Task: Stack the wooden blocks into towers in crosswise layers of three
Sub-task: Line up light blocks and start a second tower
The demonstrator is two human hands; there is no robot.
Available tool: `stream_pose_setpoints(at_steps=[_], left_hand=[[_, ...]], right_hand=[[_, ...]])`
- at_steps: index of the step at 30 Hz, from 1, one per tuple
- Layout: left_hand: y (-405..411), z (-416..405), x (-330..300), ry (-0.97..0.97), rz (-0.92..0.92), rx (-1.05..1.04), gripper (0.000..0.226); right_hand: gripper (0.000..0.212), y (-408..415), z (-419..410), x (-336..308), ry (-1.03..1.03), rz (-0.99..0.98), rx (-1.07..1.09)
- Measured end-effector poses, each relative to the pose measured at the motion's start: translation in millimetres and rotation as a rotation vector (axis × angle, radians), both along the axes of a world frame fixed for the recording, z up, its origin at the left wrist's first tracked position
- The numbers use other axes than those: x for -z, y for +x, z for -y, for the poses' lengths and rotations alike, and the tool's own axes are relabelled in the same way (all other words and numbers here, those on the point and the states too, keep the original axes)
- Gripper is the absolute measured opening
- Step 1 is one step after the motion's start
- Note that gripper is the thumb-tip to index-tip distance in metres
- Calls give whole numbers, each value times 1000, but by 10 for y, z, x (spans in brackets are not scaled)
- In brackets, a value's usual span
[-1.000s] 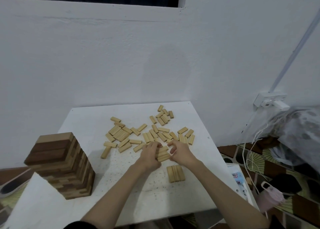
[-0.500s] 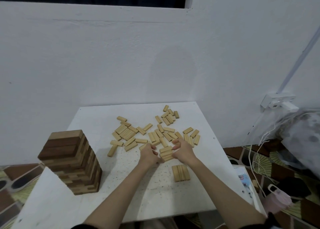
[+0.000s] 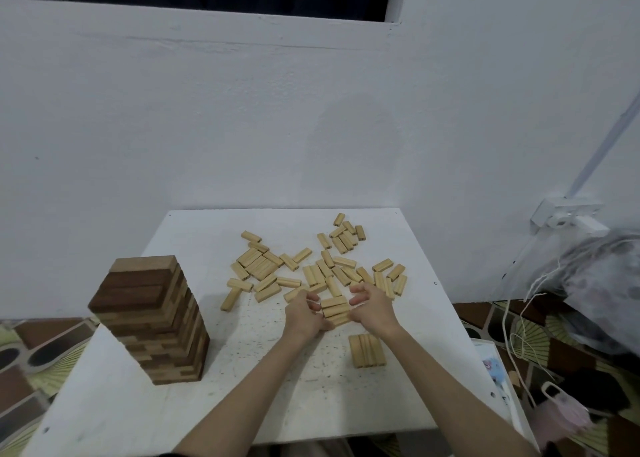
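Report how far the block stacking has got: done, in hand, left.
Done: one tall tower of darker blocks stands on the table's left side, and a flat row of three light blocks lies near the right forearm. In hand: the left hand and right hand squeeze a small group of light blocks between them. Left: dozens of loose blocks lie scattered behind the hands, still unstacked.

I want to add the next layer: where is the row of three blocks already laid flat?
In the head view, the row of three blocks lies on the white table, just below the right hand.
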State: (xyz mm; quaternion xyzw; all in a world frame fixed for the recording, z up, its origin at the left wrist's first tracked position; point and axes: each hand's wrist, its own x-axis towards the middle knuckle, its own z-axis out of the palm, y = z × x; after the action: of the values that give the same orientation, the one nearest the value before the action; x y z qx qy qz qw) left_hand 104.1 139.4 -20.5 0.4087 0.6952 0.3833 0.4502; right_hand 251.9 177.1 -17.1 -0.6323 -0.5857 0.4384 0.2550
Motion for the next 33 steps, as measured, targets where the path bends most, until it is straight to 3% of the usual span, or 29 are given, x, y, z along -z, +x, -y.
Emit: stream_pose_setpoints(at_steps=[33], left_hand=[[15,-11,42,95,-4,-71,33]], right_hand=[[35,-15,28,37,24,-120,101]])
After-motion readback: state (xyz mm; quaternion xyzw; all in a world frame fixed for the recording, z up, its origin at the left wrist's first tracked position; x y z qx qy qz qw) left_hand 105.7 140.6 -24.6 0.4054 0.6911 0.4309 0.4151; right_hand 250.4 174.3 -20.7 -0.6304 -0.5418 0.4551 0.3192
